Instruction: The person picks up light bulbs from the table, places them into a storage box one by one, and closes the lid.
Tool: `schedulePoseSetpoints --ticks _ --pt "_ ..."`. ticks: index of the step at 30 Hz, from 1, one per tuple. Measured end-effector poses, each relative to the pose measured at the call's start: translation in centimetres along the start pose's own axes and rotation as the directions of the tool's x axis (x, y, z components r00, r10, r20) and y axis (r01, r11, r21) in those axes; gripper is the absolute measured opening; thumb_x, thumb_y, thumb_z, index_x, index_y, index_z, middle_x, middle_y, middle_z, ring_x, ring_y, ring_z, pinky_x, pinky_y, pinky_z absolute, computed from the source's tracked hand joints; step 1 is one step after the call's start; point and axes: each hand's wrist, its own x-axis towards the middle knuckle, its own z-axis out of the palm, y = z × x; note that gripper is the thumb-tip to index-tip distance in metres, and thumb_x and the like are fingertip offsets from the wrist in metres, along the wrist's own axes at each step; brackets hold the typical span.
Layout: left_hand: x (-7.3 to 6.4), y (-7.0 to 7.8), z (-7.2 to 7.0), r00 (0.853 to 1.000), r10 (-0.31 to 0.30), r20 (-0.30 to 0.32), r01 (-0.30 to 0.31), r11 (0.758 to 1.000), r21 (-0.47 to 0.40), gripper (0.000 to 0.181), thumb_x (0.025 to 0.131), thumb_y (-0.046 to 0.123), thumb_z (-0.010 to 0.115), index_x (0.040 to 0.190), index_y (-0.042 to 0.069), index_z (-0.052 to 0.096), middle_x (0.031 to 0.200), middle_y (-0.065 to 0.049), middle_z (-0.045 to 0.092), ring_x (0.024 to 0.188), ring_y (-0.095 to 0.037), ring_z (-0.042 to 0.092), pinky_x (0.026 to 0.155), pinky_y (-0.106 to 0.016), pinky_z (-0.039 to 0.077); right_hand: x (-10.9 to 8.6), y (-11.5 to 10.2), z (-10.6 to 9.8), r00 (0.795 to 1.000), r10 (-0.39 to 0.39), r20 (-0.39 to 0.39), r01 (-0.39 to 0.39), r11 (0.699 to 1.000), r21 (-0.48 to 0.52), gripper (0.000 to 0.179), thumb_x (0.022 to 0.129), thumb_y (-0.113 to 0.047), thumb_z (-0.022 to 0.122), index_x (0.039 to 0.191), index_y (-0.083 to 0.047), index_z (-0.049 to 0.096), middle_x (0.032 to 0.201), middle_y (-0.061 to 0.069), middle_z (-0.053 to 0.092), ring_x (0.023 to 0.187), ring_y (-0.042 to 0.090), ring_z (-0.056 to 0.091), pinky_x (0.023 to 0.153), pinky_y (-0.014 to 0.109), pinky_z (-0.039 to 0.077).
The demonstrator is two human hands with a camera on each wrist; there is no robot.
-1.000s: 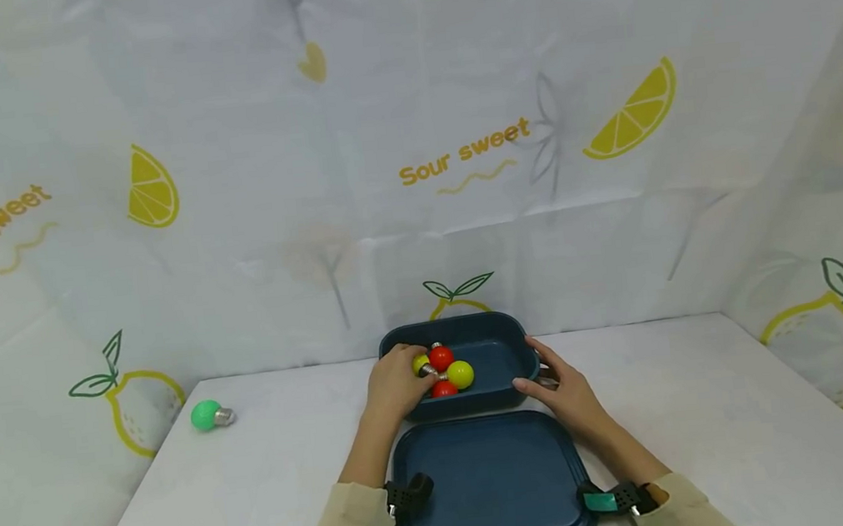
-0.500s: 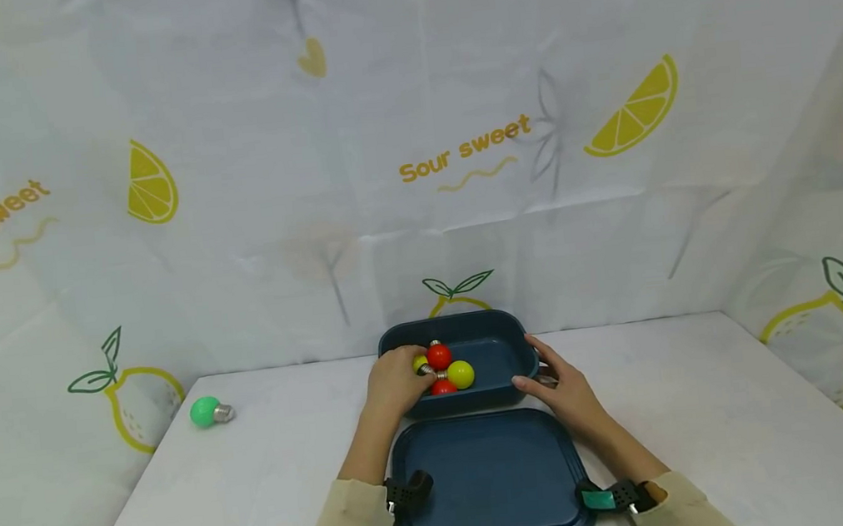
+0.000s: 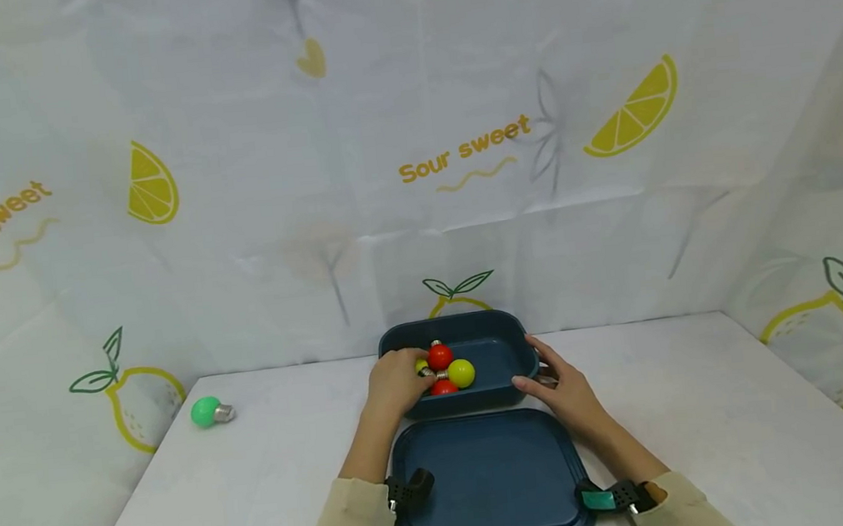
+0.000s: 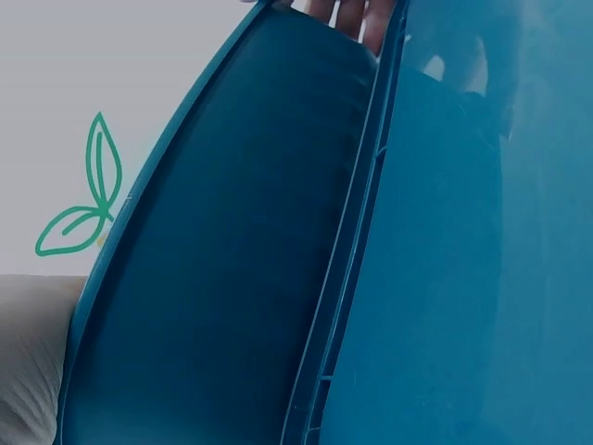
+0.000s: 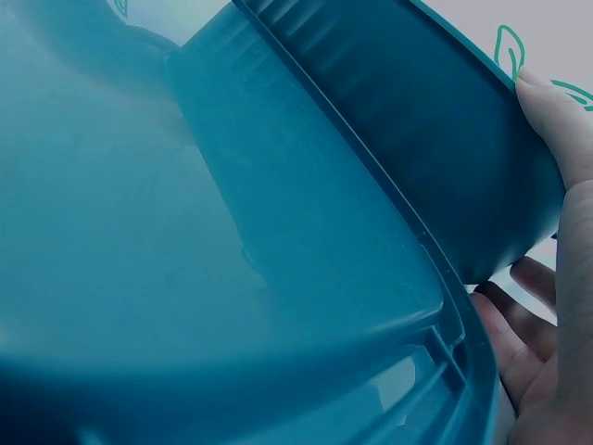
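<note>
In the head view my left hand (image 3: 396, 382) reaches over the left end of a dark blue plastic box (image 3: 499, 358). Its finger and thumb curl round a yellow light bulb (image 3: 420, 366), mostly covered by the hand, its metal base showing. Beside it in the box lie a red bulb (image 3: 441, 356), another yellow bulb (image 3: 462, 374) and a second red bulb (image 3: 444, 387). My right hand (image 3: 564, 392) grips the box's right end, thumb at the near corner, fingers round the side. The right wrist view shows this hand (image 5: 547, 306) against the box's outer wall (image 5: 463, 158).
A matching blue lid (image 3: 493, 482) lies flat on the white table (image 3: 280, 451), just in front of the box and between the forearms. A green bulb (image 3: 205, 412) lies far left. A white cloth with lemon prints (image 3: 277, 250) hangs behind the table.
</note>
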Motion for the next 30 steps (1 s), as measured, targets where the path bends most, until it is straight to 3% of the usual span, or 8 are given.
schedulePoseSetpoints --ticks 30 --pt "-0.03 0.06 -0.01 1.0 0.003 0.009 -0.003 1.0 -0.001 0.037 0.087 0.026 0.079 0.12 0.011 0.074 0.124 -0.009 0.073 0.111 -0.03 0.067 0.096 -0.048 0.056 -0.02 -0.25 -0.08 1.0 0.002 0.007 -0.002 1.0 0.009 0.077 0.096 -0.034 0.069 0.161 -0.025 0.028 0.155 0.022 0.044 0.13 0.042 0.058 0.102 0.055 0.053"
